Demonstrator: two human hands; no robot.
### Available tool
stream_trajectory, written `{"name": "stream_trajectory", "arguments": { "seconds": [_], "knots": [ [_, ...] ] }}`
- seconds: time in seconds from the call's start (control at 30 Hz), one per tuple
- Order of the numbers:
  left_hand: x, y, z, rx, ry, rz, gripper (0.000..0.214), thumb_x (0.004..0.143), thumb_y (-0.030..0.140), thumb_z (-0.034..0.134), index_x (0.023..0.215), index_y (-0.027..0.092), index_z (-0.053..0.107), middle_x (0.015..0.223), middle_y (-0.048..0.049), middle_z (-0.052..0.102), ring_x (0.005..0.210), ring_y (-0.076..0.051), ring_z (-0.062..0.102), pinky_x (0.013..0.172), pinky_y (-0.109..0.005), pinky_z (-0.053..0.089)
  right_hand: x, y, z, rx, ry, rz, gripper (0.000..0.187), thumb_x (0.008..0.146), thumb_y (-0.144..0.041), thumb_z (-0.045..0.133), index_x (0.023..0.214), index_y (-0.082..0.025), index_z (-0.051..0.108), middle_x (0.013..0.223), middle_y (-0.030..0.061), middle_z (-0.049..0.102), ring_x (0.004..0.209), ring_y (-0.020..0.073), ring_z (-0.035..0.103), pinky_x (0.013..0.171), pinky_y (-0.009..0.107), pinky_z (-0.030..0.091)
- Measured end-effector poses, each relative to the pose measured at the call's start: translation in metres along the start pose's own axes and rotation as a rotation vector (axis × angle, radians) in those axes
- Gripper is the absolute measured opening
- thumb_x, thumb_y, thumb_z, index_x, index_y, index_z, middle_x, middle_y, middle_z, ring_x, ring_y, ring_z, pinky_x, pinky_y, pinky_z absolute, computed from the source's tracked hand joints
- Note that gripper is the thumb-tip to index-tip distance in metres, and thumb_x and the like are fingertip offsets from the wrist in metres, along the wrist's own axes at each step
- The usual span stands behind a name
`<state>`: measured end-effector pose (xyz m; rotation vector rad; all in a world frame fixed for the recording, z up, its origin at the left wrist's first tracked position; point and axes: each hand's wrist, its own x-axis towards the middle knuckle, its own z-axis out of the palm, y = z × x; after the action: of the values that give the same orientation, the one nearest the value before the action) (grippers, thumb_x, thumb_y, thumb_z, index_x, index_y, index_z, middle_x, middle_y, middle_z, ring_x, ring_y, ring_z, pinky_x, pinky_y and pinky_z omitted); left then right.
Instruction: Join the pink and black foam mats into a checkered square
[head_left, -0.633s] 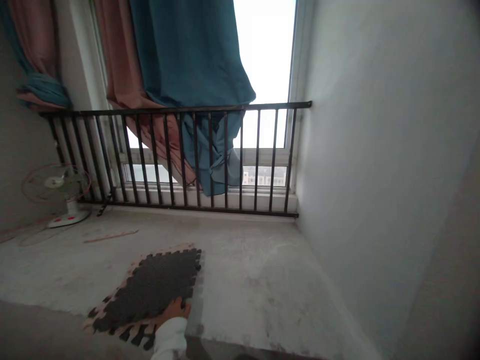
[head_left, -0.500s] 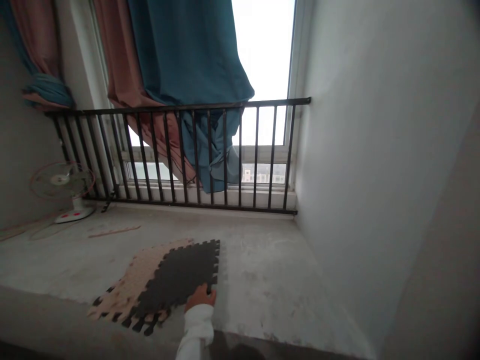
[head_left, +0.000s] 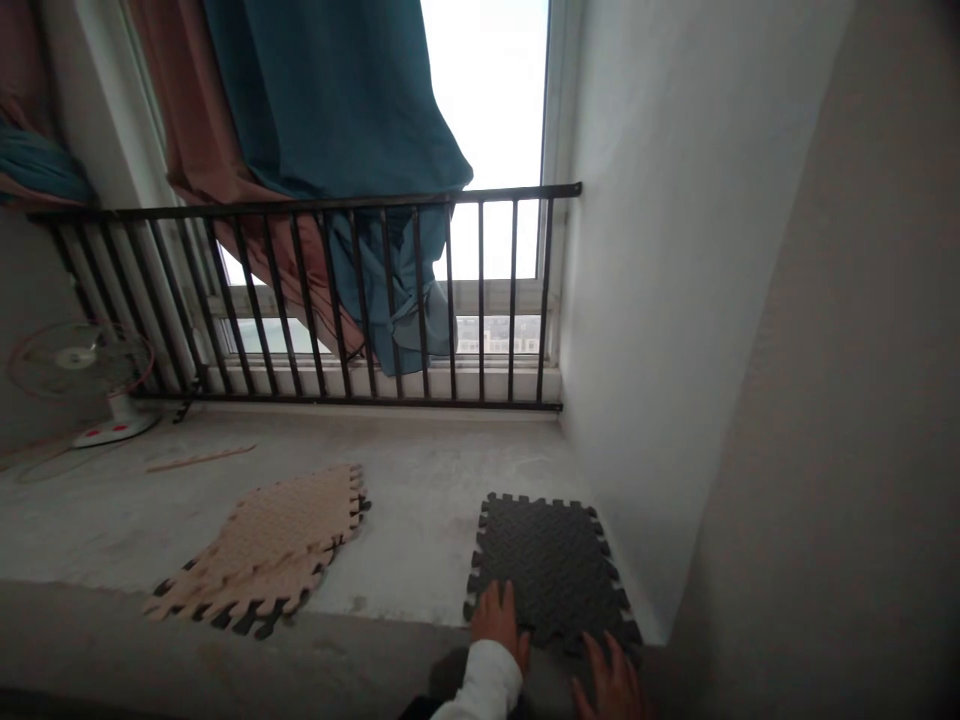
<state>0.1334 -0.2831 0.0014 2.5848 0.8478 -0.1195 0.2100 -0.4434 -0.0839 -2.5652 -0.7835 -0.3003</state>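
A dark grey foam puzzle mat (head_left: 544, 560) with notched edges lies on the concrete ledge, close to the right wall. My left hand (head_left: 497, 625), in a white sleeve, rests on its near left corner with the fingers stretched out. Along the near right edge of the mat is my right hand (head_left: 611, 680), fingers spread and only partly in view. To the left lies a stack of beige foam puzzle mats (head_left: 285, 530), with dark tabs showing along its edges.
A black metal railing (head_left: 360, 404) runs along the back of the ledge before a window with pink and blue curtains (head_left: 330, 100). At the far left stands a white table fan (head_left: 112, 430). A thin strip (head_left: 201, 459) lies near it. The white wall (head_left: 637, 350) bounds the right side.
The dark grey mat has moved right, off the beige stack to beside the wall. My left hand has opened from its edge, and my right hand has come into view. The camera has turned right.
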Motion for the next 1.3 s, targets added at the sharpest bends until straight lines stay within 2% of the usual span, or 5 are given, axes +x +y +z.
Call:
{"name": "stream_trajectory", "arguments": {
  "seconds": [0.13, 0.33, 0.7, 0.93, 1.3],
  "knots": [
    [0.011, -0.010, 0.013, 0.086, -0.016, -0.192, 0.068, 0.069, 0.027, 0.053, 0.131, 0.016, 0.027, 0.139, -0.0167, 0.025, 0.126, -0.029, 0.023, 0.102, -0.042, 0.022, 0.010, 0.007, 0.014, -0.272, 0.015, 0.094, 0.040, 0.073, -0.033, 0.045, 0.110, -0.023, 0.056, 0.117, 0.0128, 0.053, 0.109, 0.0289, 0.046, 0.084, 0.042, 0.042],
    [0.014, -0.013, 0.039, 0.100, 0.028, -0.171, 0.063, 0.066, 0.019, 0.057, 0.126, 0.023, 0.038, 0.136, -0.0154, 0.032, 0.122, -0.028, 0.031, 0.099, -0.042, 0.026, 0.021, 0.024, 0.020, -0.262, -0.039, -0.007, 0.036, 0.074, -0.025, 0.041, 0.105, -0.022, 0.059, 0.113, 0.0113, 0.056, 0.106, 0.0235, 0.050, 0.090, 0.035, 0.038],
    [0.023, -0.016, 0.062, -0.060, 0.079, -0.087, 0.052, 0.063, 0.013, 0.049, 0.114, 0.024, 0.052, 0.130, -0.0079, 0.041, 0.118, -0.023, 0.038, 0.102, -0.033, 0.025, 0.060, 0.032, 0.001, -0.216, -0.171, 0.075, 0.056, 0.061, 0.005, 0.031, 0.102, -0.018, 0.061, 0.109, 0.0074, 0.059, 0.101, 0.0154, 0.053, 0.090, 0.024, 0.036],
    [0.020, -0.011, 0.046, -0.084, -0.030, 0.007, 0.057, 0.062, 0.027, 0.050, 0.119, 0.023, 0.047, 0.133, -0.0065, 0.037, 0.122, -0.020, 0.032, 0.103, -0.028, 0.021, 0.062, 0.021, -0.007, -0.338, -0.155, 0.072, 0.049, 0.063, -0.003, 0.038, 0.105, -0.019, 0.060, 0.113, 0.0096, 0.057, 0.105, 0.0193, 0.050, 0.092, 0.029, 0.035],
    [0.016, -0.004, 0.033, -0.095, -0.220, 0.026, 0.067, 0.060, 0.030, 0.052, 0.125, 0.019, 0.038, 0.136, -0.0091, 0.031, 0.124, -0.025, 0.026, 0.103, -0.035, 0.020, 0.097, 0.022, -0.033, -0.468, -0.367, 0.114, 0.053, 0.066, -0.027, 0.054, 0.119, -0.030, 0.048, 0.098, 0.0118, 0.064, 0.094, 0.0284, 0.057, 0.078, 0.043, 0.041]
  ]
}}
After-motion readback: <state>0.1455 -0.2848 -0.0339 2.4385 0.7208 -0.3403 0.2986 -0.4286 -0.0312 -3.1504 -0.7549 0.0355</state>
